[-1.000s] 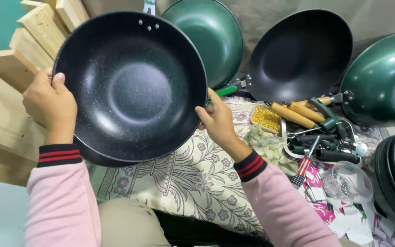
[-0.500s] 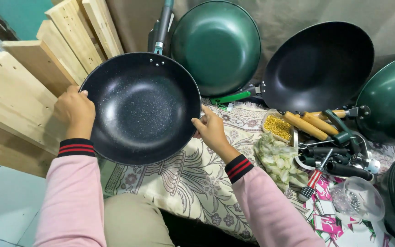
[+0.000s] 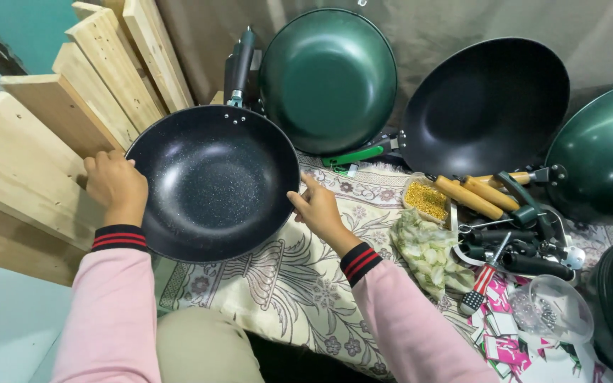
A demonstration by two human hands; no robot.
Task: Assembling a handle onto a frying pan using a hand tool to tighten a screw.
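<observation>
Left hand (image 3: 113,183), right hand (image 3: 318,210) grip one black wok (image 3: 214,183); two green woks (image 3: 328,78) behind.

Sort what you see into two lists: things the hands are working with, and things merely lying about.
In hand: black speckled pan, left hand, right hand.

Lying about: green pan, black pan, wooden-handled tools, screwdriver, wooden boards.

Backdrop is a grey-brown fabric sheet (image 3: 462,28) hung across the back – a bit creased, evenly lit. Top left there's a patch of teal painted wall (image 3: 19,25). Pale light-blue floor tiles (image 3: 8,333) below, with a cream floral-patterned cloth (image 3: 285,284) spread over them. Pale pine wooden planks (image 3: 30,142) lean on the left.
</observation>
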